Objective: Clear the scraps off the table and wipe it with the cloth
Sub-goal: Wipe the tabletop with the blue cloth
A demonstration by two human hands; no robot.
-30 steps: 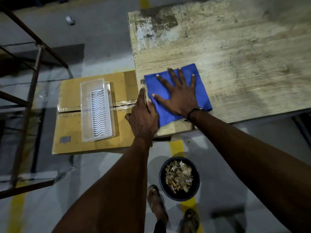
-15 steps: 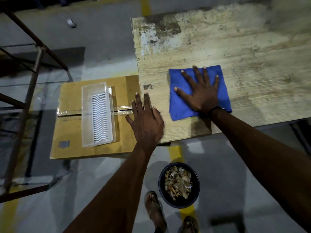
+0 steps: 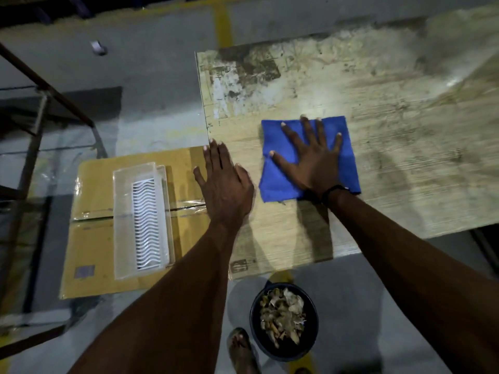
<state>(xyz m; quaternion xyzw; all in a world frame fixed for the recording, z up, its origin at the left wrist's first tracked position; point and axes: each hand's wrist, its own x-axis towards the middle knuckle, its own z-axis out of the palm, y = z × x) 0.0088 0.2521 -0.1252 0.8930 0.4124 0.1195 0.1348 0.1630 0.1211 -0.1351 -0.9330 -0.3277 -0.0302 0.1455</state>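
A blue cloth (image 3: pixel 348 147) lies flat on the worn wooden table (image 3: pixel 405 90), near its front left part. My right hand (image 3: pixel 313 157) presses on the cloth with fingers spread and straight. My left hand (image 3: pixel 224 182) rests flat at the table's left edge, fingers straight, holding nothing. On the floor below the table's front edge stands a black bowl (image 3: pixel 310 344) filled with dry brownish scraps (image 3: pixel 282 314).
A cardboard box (image 3: pixel 91 238) sits left of the table with a clear plastic tray (image 3: pixel 141 220) on top. A metal rack frame (image 3: pixel 35 125) stands at far left. My sandalled foot (image 3: pixel 241 349) is beside the bowl. A small scrap (image 3: pixel 98 47) lies on the grey floor.
My right hand has slid the cloth to the right, away from the table's left edge. My left hand has opened flat at the table edge.
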